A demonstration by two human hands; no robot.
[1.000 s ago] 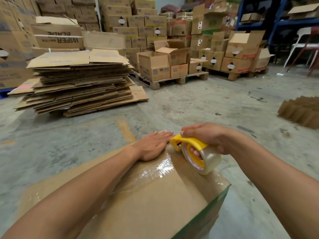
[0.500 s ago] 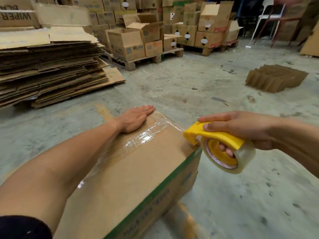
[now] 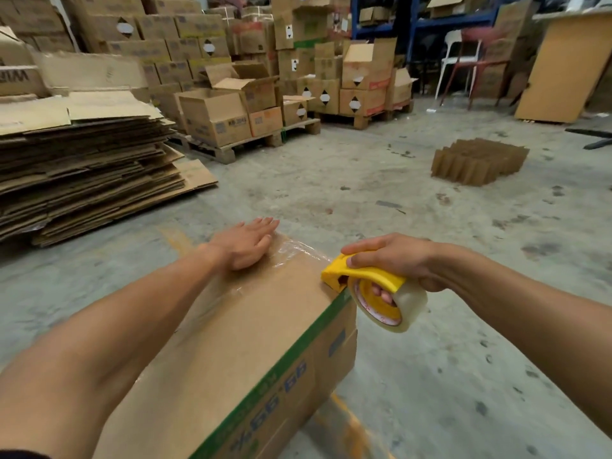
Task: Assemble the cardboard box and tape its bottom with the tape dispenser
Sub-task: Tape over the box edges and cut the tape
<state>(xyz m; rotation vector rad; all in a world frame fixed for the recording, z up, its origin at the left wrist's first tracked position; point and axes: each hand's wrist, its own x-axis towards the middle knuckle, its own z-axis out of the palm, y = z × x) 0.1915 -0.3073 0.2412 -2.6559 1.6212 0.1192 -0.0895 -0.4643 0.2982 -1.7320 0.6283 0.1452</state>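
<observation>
The box (image 3: 238, 332) stands on the floor (image 3: 430, 359), upturned bottom showing, a shiny strip of tape (image 3: 298, 251) running across it toward the right edge. Empty and light by the look of it, it would likely slide or dent unless pressed flat; the stiff edges and corners seem the safest hold. The left hand (image 3: 246, 243) lies open, palm down, on the tape near the far corner. The right hand (image 3: 397, 260) grips the yellow dispenser (image 3: 367, 276), whose nose meets the box's right top edge, arm reaching in from the right.

Even ambient light, blurry w/ fisheye
</observation>
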